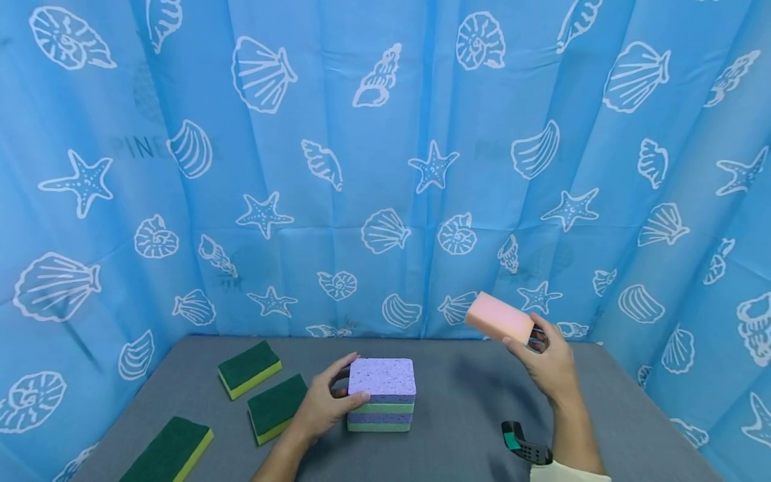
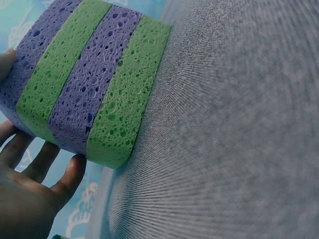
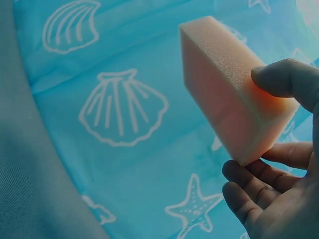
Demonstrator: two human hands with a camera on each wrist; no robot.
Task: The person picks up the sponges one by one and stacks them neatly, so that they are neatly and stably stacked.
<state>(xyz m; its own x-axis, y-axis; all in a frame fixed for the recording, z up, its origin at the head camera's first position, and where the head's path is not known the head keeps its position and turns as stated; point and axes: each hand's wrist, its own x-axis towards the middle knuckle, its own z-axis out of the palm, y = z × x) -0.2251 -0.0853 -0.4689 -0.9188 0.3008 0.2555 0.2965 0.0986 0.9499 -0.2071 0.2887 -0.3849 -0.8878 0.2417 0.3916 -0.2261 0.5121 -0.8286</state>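
Note:
Purple and light green sponges form an upright stack [image 1: 381,402] at the middle of the table, a purple one on top. My left hand [image 1: 322,405] grips the stack's left side, thumb at the front and fingers toward the back. In the left wrist view, the fingertips of the left hand [image 2: 32,194] rest against the porous side of the stack [image 2: 84,84]. Raised above the table at the right, a pale pink-orange block-shaped sponge [image 1: 500,316] is pinched by one end in my right hand [image 1: 551,361]. The right wrist view shows the thumb on this sponge [image 3: 224,94] and fingers beneath.
Three scouring sponges, dark green over yellow, lie left of the stack: one at the back [image 1: 249,365], one beside the left hand [image 1: 278,400], one near the front [image 1: 168,448]. A blue shell-patterned curtain [image 1: 385,167] hangs behind the grey table [image 1: 458,435]. A black strap [image 1: 527,448] sits by the right wrist.

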